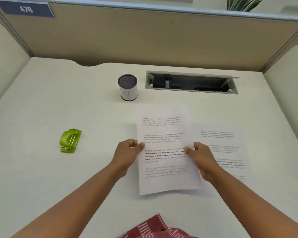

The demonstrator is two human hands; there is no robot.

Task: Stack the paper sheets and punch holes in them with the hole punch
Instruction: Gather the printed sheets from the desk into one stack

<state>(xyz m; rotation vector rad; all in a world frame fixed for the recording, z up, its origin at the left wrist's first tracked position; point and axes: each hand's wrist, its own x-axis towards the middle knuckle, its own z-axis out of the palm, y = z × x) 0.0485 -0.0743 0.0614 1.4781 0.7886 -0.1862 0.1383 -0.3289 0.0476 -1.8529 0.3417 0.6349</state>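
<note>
Both hands hold one printed sheet above a white desk; hole punch lies idle at 9 o'clock.

I see the left hand (127,152) pinching the left edge of the printed sheet (165,152), thumb on top, and the right hand (200,158) pinching its right edge the same way. The sheet sits centre frame, its near edge lifted slightly off the desk (58,103). A second printed sheet (225,148) lies flat at 3 o'clock of it, partly under the held one. The green hole punch (70,140) lies well apart from both hands. A mesh pen cup (128,87) marked "N" stands at 12 o'clock, beside an open cable tray (191,82).
</note>
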